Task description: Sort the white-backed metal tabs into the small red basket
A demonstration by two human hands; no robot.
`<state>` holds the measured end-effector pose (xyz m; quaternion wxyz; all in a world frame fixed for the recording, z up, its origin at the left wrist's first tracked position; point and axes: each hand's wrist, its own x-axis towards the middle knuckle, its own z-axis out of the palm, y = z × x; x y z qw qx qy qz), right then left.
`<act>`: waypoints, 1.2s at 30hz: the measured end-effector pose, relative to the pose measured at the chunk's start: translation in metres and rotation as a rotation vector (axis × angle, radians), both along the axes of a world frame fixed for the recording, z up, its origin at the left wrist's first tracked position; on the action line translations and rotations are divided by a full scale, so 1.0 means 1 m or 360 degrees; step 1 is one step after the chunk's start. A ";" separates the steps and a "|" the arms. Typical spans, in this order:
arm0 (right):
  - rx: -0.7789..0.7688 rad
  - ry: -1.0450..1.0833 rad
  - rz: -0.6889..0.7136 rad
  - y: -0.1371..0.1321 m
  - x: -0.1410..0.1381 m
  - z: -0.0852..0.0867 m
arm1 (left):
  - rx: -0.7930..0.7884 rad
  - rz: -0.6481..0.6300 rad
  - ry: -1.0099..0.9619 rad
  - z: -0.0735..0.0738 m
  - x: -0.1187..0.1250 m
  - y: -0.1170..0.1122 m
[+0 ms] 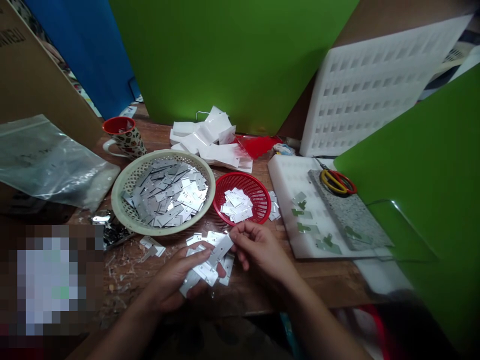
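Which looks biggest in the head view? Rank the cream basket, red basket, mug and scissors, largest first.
1. cream basket
2. red basket
3. mug
4. scissors
The mug and scissors look close in size. The mug sits farther back, so that pair is unsure.
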<state>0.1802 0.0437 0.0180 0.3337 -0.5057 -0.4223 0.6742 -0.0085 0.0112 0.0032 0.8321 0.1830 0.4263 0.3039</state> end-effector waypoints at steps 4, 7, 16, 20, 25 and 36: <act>-0.0046 0.0075 0.0001 -0.002 0.004 -0.001 | -0.0059 0.0032 0.0046 0.000 0.000 0.001; -0.0017 0.0042 0.0064 -0.006 0.010 0.003 | -0.0080 0.0047 0.0064 0.000 -0.001 0.001; 0.1466 -0.0591 0.0362 -0.023 0.030 0.004 | 0.0020 0.0093 0.0143 -0.001 -0.002 0.002; 0.1594 -0.0651 0.0341 -0.028 0.031 -0.007 | 0.0119 0.0066 0.0126 -0.001 0.000 0.001; 0.1683 -0.0692 0.0299 -0.028 0.030 -0.018 | 0.0156 0.0068 0.0185 -0.002 -0.001 -0.001; 0.2244 -0.1009 -0.0018 -0.023 0.036 -0.024 | 0.0087 0.0195 0.0189 0.000 0.000 -0.001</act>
